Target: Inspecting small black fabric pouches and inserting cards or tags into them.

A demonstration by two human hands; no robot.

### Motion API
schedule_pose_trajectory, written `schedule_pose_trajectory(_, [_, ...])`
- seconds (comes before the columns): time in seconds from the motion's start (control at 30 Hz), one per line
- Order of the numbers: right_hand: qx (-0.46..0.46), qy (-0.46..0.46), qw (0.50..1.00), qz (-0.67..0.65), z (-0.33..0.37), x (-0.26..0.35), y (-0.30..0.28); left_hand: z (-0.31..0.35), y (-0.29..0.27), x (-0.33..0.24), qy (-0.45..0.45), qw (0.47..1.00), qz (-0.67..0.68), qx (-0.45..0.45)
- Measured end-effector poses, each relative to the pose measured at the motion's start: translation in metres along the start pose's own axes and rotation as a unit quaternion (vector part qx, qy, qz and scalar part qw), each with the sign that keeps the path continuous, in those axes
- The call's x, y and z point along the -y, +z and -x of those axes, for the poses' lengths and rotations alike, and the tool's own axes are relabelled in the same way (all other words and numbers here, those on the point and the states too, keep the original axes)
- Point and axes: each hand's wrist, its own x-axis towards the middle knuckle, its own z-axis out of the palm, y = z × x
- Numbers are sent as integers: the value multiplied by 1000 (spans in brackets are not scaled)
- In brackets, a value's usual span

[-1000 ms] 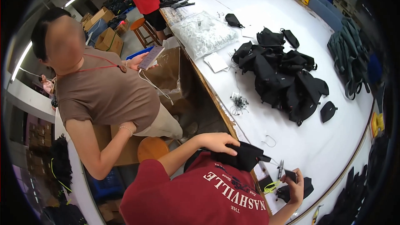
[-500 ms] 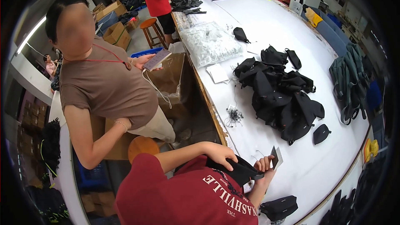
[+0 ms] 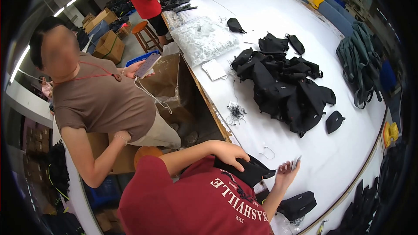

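My left hand [image 3: 231,154] grips the upper edge of a small black bag [image 3: 253,170], held close against my maroon shirt. A black strap end sticks out from the bag toward my right hand [image 3: 285,176]. That hand is apart from the bag, its fingers closed on a small card tag [image 3: 297,162] seen nearly edge-on. A thin string loop [image 3: 267,152] lies on the white table just beyond the bag. Beside my right forearm sits a black pouch [image 3: 298,205], with clear plastic under it.
A heap of black bags [image 3: 285,89] covers the table's middle, near a bundle of black strings [image 3: 236,114], white cards [image 3: 214,69] and a filled clear plastic sack [image 3: 203,39]. Dark green straps [image 3: 358,63] lie right. A person [image 3: 104,98] stands left, holding a phone.
My right hand has moved away from the bag's strap end, and the tag in it has turned from face-on to nearly edge-on. The view has shifted slightly. My left hand keeps its grip.
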Motion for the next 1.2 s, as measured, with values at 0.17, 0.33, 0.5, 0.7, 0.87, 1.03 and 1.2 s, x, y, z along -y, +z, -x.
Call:
schedule_pose_trajectory(0.17, [133, 74, 988, -12, 8, -19, -2, -11, 6, -4, 3, 1000, 1, 23])
schedule_pose_trajectory(0.33, [-65, -205, 958, 189, -11, -13, -17, -16, 3, 4, 56, 998, -4, -34])
schedule_pose_trajectory(0.5, [-92, -279, 919, 264, -15, 4, -25, -18, -10, -7, 4, 999, -29, -40])
schedule_pose_trajectory(0.7, [85, -348, 820, 446, 19, 35, 5, -33, -17, 3, 69, 982, -99, -144])
schedule_pose_trajectory(0.87, [252, -273, 520, 769, 69, 38, 48, -46, -9, -6, 86, 976, -113, -164])
schedule_pose_trajectory(1.03, [331, -222, 442, 804, 59, 23, 28, -55, 0, 6, 209, 957, -170, -105])
schedule_pose_trajectory(1.2, [353, -103, 549, 750, 64, 34, 22, -69, -8, 43, 109, 990, 72, -49])
